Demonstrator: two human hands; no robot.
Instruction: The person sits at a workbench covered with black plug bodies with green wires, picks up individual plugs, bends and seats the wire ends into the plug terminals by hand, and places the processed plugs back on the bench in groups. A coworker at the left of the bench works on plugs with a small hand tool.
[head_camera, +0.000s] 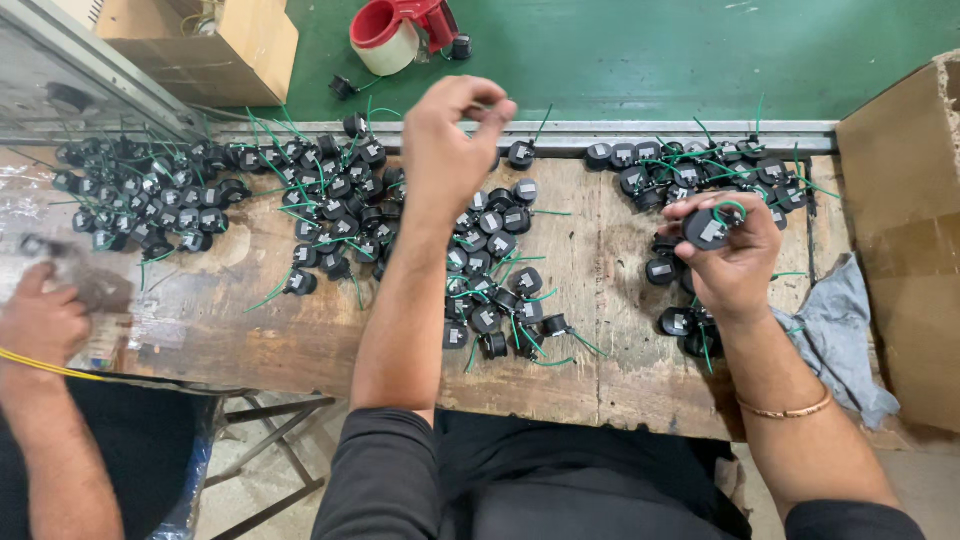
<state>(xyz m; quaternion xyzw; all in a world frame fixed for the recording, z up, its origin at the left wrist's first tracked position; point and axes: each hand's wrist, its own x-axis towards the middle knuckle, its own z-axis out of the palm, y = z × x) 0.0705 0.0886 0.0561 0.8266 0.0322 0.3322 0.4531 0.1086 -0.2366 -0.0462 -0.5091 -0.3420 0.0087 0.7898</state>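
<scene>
My right hand (735, 255) holds a small round black part (708, 229) with a grey square face and a looped green wire, above the right side of the worn wooden bench (600, 350). My left hand (450, 140) is raised over the bench's middle, fingertips pinched together; whether anything is between them I cannot tell. Below it lies a pile of the same black parts with green wires (495, 270).
More heaps of parts lie at the far left (150, 195), centre left (335, 200) and back right (700, 170). A red tape dispenser (395, 30) sits on the green floor. Cardboard boxes stand at the right (905, 230) and back left (215, 40). Another person's hand (40, 320) works at the left. A grey cloth (835, 335) lies beside my right hand.
</scene>
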